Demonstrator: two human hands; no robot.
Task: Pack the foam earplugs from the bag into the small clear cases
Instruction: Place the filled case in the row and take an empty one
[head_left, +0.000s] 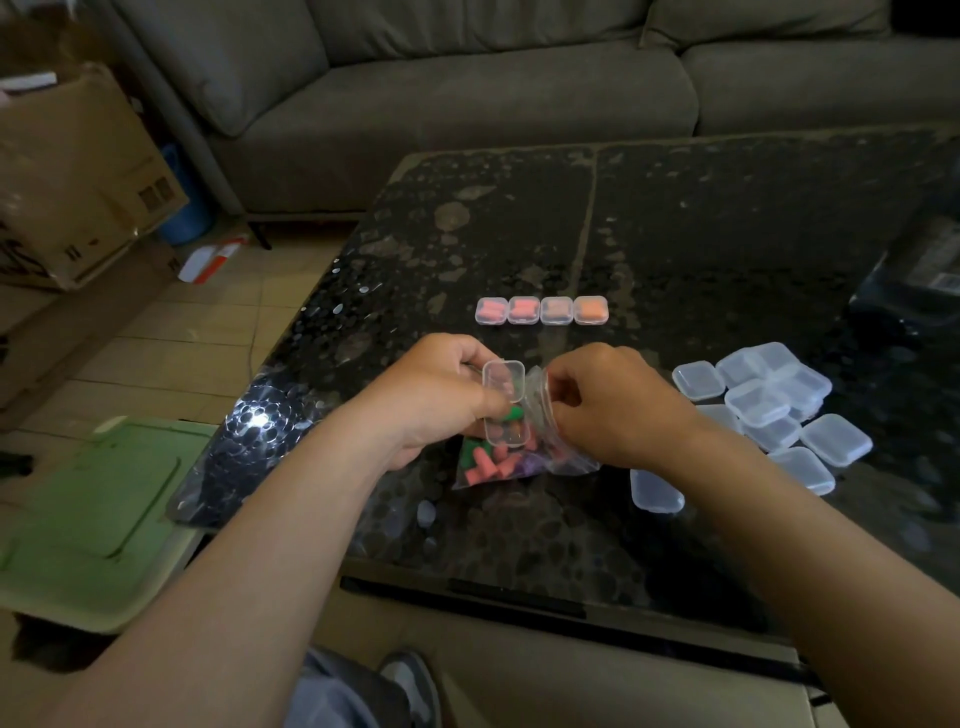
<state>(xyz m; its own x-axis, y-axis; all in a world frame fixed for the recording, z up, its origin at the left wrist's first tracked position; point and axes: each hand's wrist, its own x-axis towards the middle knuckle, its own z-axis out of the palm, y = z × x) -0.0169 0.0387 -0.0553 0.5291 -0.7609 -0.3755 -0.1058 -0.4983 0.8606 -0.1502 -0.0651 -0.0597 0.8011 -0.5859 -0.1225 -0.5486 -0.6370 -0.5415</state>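
My left hand (436, 400) holds a small clear case (505, 404) with its lid hinged open, just above the bag. My right hand (613, 405) pinches the mouth of the clear plastic bag (563, 441), which lies on the dark table (675, 234) and holds pink, green and purple foam earplugs (491, 462). A green earplug (511, 414) shows right behind the open case. Whether my right fingers also hold an earplug is hidden. A row of several shut cases (541, 310) filled with pink and orange earplugs stands farther back.
A pile of several empty clear cases (763, 410) lies to the right of my right hand, one (655, 491) near my forearm. A grey sofa (467, 93) stands behind the table. A cardboard box (78, 176) and a green lid (98, 514) are at the left.
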